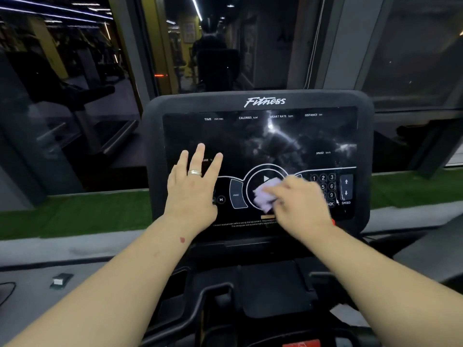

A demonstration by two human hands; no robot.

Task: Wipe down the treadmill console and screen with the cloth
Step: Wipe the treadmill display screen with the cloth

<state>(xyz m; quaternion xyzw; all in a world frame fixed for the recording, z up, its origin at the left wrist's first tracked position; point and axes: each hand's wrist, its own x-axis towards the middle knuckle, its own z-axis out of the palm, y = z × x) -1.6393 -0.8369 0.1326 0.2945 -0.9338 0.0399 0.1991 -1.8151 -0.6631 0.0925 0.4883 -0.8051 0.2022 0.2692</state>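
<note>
Cloth (266, 194): small, pale lilac-white, crumpled, pressed onto the screen (260, 141) over the round play-button ring, approx 6 o'clock of the glass. My R hand (300, 200) grips it, fingers curled round the wad, knuckles up; hand blurred, so exact finger lay unclear. Keypad digits (323, 178) peek out at 1 o'clock of that hand, speed arrows (346, 187) further toward 3 o'clock.

L hand (193, 186) lies flat on the screen's lower-left, approx 8 o'clock, fingers straight & spread, holding nothing; ring (195, 172) on one finger. PROG key (236, 195) sits btw the two hands.

Screen dark, glare & smeary patches toward 1–2 o'clock. Console (260, 100) frame black, "Fitness" logo at 12 o'clock. Below, at 6 o'clock: black tray and handlebars (200, 304). Green turf strip (75, 216) at 9 o'clock, window glass (62, 96) beyond.
</note>
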